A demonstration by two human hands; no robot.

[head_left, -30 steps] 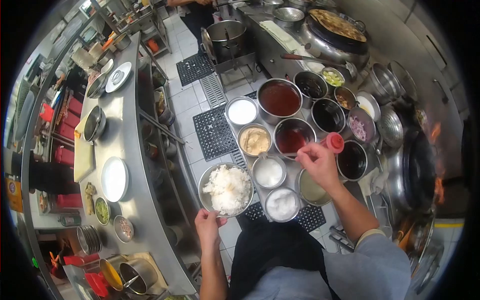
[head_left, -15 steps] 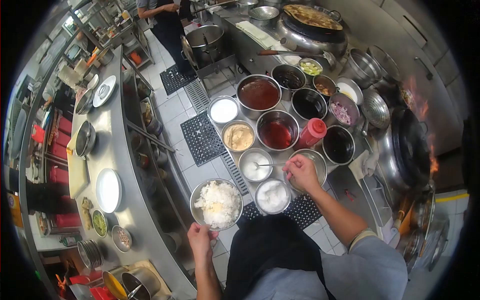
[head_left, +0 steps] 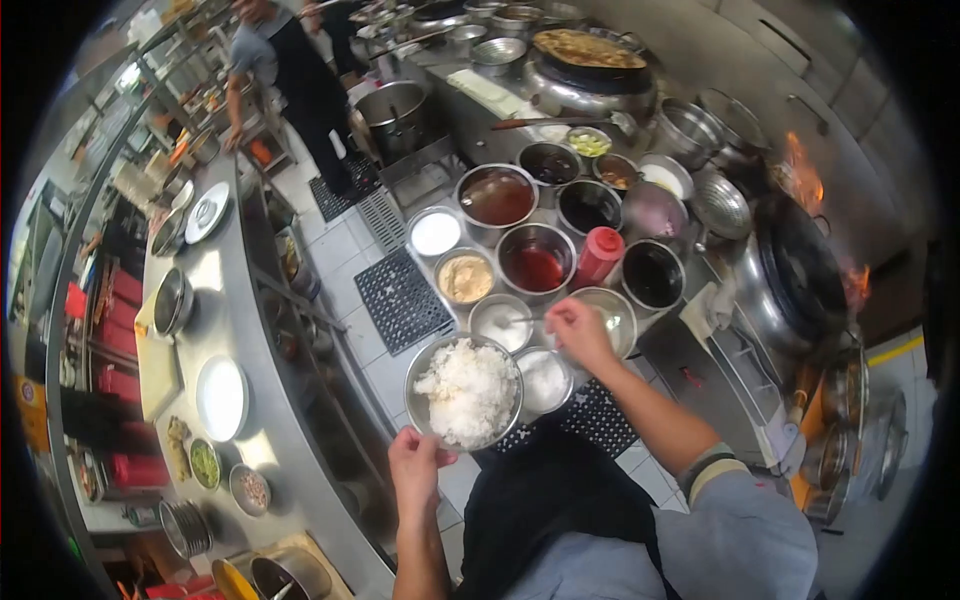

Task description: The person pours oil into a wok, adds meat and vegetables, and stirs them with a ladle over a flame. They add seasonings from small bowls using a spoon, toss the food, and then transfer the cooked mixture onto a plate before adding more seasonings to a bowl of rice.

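My left hand [head_left: 418, 462] pinches the near rim of a metal bowl [head_left: 409, 385] heaped with white cooked rice [head_left: 468, 392]. The bowl is held up beside my apron, partly in front of the seasoning containers. My right hand [head_left: 580, 332] is closed on the handle of a spoon [head_left: 522, 320], whose bowl end sits in a round container of white powder [head_left: 496, 317]. Just below that, a second container of white grains [head_left: 545, 380] is partly covered by the rice bowl. Under my right hand is a metal container [head_left: 622, 325], its contents mostly hidden.
Sauce pots [head_left: 497, 195], a tan paste container [head_left: 466, 277] and a red squeeze bottle [head_left: 600, 257] crowd the stand ahead. Flames rise by a wok [head_left: 800, 262] at right. A steel counter [head_left: 290, 470] with dishes runs along the left. A person [head_left: 300, 90] stands at the back.
The rice bowl has come up and right, closer to the containers, in my left hand. The spoon stays in the white powder. A person behind shows more fully, and flames at right are larger.
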